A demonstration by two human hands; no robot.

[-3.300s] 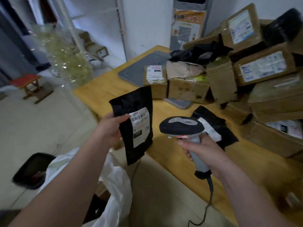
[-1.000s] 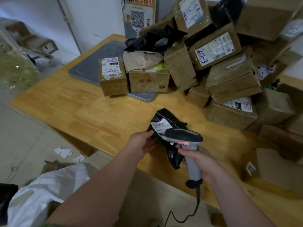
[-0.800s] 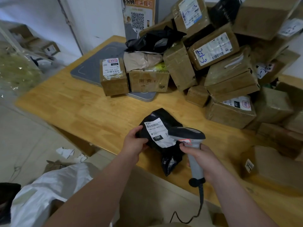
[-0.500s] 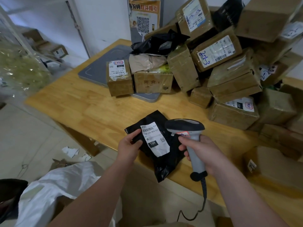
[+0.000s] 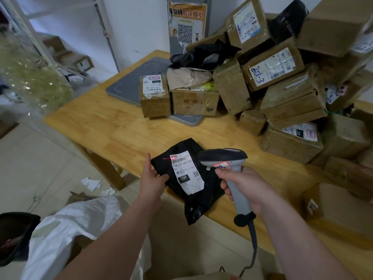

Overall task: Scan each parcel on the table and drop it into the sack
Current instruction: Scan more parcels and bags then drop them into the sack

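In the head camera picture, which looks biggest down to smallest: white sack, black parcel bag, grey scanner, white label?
1. white woven sack
2. black plastic parcel bag
3. grey handheld barcode scanner
4. white paper label
The scanner is held nearer the camera, so it may look oversized.

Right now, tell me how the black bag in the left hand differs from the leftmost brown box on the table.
The black bag is soft crumpled plastic; the leftmost box is stiff taped cardboard. The left hand holds the black bag at the table edge; the leftmost box stands untouched farther back. Red light from the scanner crosses the black bag, not the leftmost box. Both carry white barcode labels.
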